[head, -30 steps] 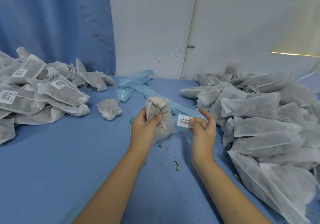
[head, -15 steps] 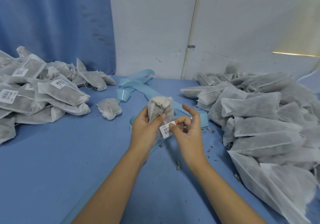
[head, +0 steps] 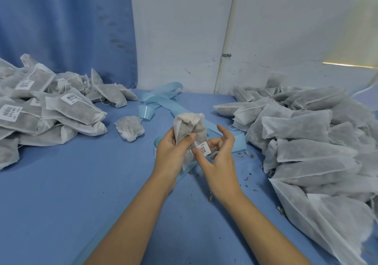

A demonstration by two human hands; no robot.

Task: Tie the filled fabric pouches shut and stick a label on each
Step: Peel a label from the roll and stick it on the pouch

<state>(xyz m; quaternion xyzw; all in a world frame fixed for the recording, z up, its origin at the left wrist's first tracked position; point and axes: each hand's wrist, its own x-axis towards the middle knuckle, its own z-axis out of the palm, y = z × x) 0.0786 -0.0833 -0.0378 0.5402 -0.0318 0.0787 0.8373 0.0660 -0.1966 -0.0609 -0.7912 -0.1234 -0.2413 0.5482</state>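
**Label going on the pouch: get it down flat**

Both forearms come in from the bottom edge over the blue worktop (head: 81,182). The left hand (head: 173,152) grips the pouch (head: 189,127) upright above the worktop at centre view, fingers round the back and thumb across the front. The top looks gathered shut, but I can't make out the knot.

The right hand (head: 221,158) pinches the label (head: 202,149) between the thumb and curled fingers, index finger lifted clear. The label sits against the lower front of the pouch, just below the left thumb. Can't tell if it's stuck down yet.

My read is that the step in hand is sticking the label. To do it well:
- Pull the fabric taut behind the label, since the lumpy filling will likely wrinkle it otherwise.
- Lay one edge first, then wipe the thumb across.
- Keep the barcode flat and away from the gathered top.
- Press the corners last.

Crumbs of filling (head: 247,177) lie on the worktop near the hands, so keep the sticky side off them. Behind the pouch, the pale blue backing strip (head: 176,105) loops away, with one loose pouch (head: 129,128) to its left.

Further left is the labelled pile (head: 71,109). On the right, the unlabelled pile (head: 306,142) is bigger, so there's probably plenty left to do. At the back are a blue curtain (head: 61,29) and a white wall (head: 184,29).
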